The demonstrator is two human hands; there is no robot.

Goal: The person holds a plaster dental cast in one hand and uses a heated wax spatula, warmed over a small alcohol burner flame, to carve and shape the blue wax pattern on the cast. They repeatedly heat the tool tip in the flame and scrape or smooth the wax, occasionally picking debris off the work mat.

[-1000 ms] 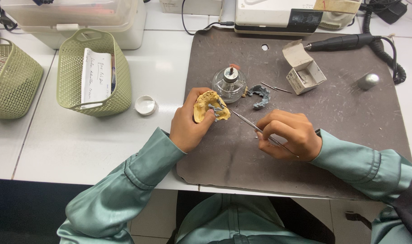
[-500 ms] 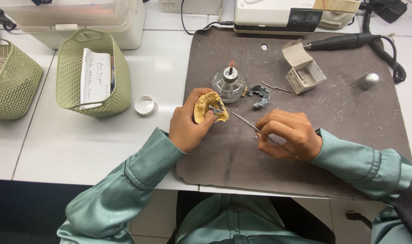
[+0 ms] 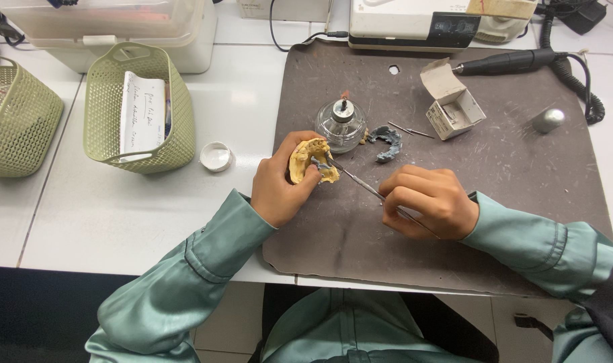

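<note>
My left hand [image 3: 279,185] grips a yellow plaster dental cast [image 3: 311,160] with a grey piece on it, just above the dark work mat [image 3: 495,235]. Pinched in the fingers of my right hand [image 3: 424,202] is a thin metal hand tool [image 3: 360,185]; its tip touches the grey part on the cast. Both hands are over the mat's near-left area. A small glass spirit lamp [image 3: 342,124] stands just behind the cast.
A grey curved dental piece [image 3: 385,142] and a thin pin lie right of the lamp. An open small cardboard box [image 3: 451,101], a black corded handpiece [image 3: 508,62] and a metal ball [image 3: 548,119] sit farther back. Two green baskets [image 3: 138,107] and a white lid [image 3: 216,156] stand left.
The hands stay almost in place; the tool tip has shifted slightly on the cast.
</note>
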